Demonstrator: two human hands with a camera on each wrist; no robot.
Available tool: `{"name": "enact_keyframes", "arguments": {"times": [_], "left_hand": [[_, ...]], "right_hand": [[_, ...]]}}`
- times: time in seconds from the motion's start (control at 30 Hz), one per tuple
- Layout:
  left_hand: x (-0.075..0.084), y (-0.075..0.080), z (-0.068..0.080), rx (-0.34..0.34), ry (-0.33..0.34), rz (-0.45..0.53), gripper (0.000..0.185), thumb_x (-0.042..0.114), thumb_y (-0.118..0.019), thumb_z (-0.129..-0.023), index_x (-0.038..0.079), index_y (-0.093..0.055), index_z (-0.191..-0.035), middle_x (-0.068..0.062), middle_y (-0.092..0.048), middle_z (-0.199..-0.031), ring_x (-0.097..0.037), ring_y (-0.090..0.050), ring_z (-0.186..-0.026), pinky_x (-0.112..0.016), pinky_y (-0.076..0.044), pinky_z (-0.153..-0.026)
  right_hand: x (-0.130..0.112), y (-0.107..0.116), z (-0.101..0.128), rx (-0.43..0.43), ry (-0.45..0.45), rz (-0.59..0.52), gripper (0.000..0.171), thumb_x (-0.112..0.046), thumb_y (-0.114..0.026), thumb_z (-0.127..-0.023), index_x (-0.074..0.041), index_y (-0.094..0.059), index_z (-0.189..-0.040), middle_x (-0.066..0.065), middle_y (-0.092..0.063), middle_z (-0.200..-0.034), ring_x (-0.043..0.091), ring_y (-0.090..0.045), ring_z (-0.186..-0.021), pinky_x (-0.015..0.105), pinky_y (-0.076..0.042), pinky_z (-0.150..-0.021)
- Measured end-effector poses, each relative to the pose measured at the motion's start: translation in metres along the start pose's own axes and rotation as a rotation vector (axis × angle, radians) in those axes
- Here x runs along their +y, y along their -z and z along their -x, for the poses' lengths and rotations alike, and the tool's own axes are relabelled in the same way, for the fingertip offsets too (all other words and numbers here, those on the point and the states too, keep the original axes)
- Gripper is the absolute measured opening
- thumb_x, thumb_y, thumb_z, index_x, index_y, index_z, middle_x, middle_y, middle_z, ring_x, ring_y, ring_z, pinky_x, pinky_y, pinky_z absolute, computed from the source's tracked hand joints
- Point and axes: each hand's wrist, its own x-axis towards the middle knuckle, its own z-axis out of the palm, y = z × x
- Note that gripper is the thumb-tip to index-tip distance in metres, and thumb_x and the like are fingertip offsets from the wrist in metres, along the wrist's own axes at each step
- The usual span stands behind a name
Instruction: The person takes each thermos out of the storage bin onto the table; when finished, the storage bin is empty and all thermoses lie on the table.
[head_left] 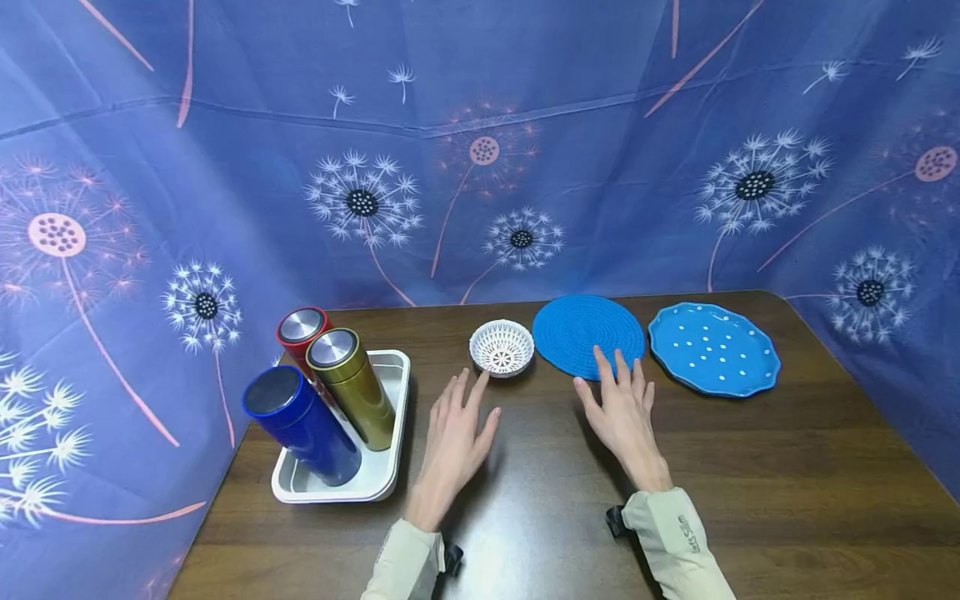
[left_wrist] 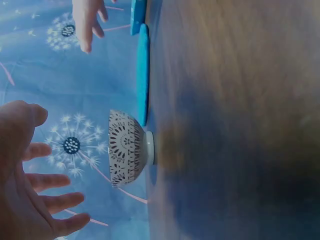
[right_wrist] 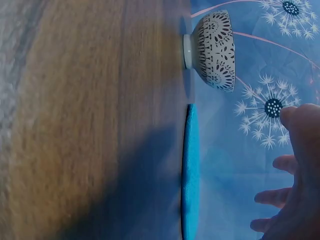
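Note:
A small white bowl [head_left: 502, 348] with a dark pattern stands upright on the table. My left hand [head_left: 456, 429] hovers just in front of it, fingers spread and holding nothing; in the left wrist view a gap shows between the fingers and the bowl [left_wrist: 127, 148]. To the bowl's right lies a round blue woven placemat [head_left: 581, 329]. Above its near edge is my right hand [head_left: 622, 412], fingers spread, nothing in it. The right wrist view shows this hand [right_wrist: 295, 185] raised apart from the placemat [right_wrist: 191, 170].
A white tray [head_left: 405, 392] on the left holds a blue thermos [head_left: 303, 429], a gold thermos [head_left: 352, 392] and a red thermos [head_left: 300, 333]. On the right lies a blue wavy-edged plate with white dots [head_left: 712, 354]. A dandelion-patterned cloth [head_left: 600, 208] hangs behind the table.

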Motion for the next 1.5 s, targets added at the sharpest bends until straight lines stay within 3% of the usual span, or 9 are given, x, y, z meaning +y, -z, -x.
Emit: {"name": "enact_keyframes", "arguments": {"times": [0.4,0.57,0.8,1.2,1.5], "left_hand": [[0.005,0.031,0.043,-0.018,0.038,0.177,0.044,0.028,-0.058,-0.092,0.016,-0.052,-0.133,-0.005,-0.054,-0.128,-0.022,-0.059,-0.104,-0.042,-0.049,-0.081],[0.003,0.039,0.057,-0.019,0.054,0.27,0.036,0.024,-0.059,-0.092,0.016,-0.057,-0.126,0.004,-0.057,-0.122,-0.014,-0.061,-0.097,-0.037,-0.049,-0.078],[-0.001,0.048,0.071,-0.053,0.069,0.404,0.027,0.021,-0.058,-0.093,0.013,-0.062,-0.118,0.001,-0.064,-0.111,-0.009,-0.062,-0.089,-0.034,-0.052,-0.075],[-0.015,0.066,0.099,0.01,0.095,0.371,0.013,0.012,-0.06,-0.091,0.009,-0.069,-0.1,-0.001,-0.07,-0.09,-0.002,-0.061,-0.075,-0.028,-0.051,-0.067],[-0.034,0.083,0.116,-0.035,0.242,0.409,0.013,0.014,-0.059,-0.092,0.006,-0.069,-0.094,0.002,-0.068,-0.078,-0.001,-0.059,-0.069,-0.023,-0.05,-0.061]], "right_hand": [[-0.001,-0.007,0.002,-0.003,0.011,-0.054,0.066,-0.045,-0.045,-0.096,-0.012,-0.025,-0.149,0.032,-0.022,-0.145,0.053,-0.015,-0.131,0.069,-0.014,-0.097],[-0.003,-0.009,0.003,-0.018,-0.001,-0.064,0.066,-0.045,-0.045,-0.095,-0.013,-0.024,-0.149,0.032,-0.022,-0.146,0.053,-0.017,-0.131,0.071,-0.017,-0.095],[-0.006,-0.01,0.003,-0.043,-0.003,-0.084,0.066,-0.044,-0.044,-0.096,-0.014,-0.023,-0.15,0.031,-0.021,-0.146,0.052,-0.018,-0.13,0.071,-0.018,-0.094],[-0.008,-0.013,0.002,-0.091,-0.022,-0.09,0.067,-0.047,-0.041,-0.096,-0.015,-0.019,-0.151,0.03,-0.019,-0.147,0.051,-0.019,-0.13,0.071,-0.019,-0.093],[-0.009,-0.015,0.001,-0.112,-0.024,-0.111,0.068,-0.048,-0.04,-0.096,-0.015,-0.018,-0.151,0.031,-0.018,-0.147,0.053,-0.019,-0.129,0.07,-0.018,-0.093]]}}
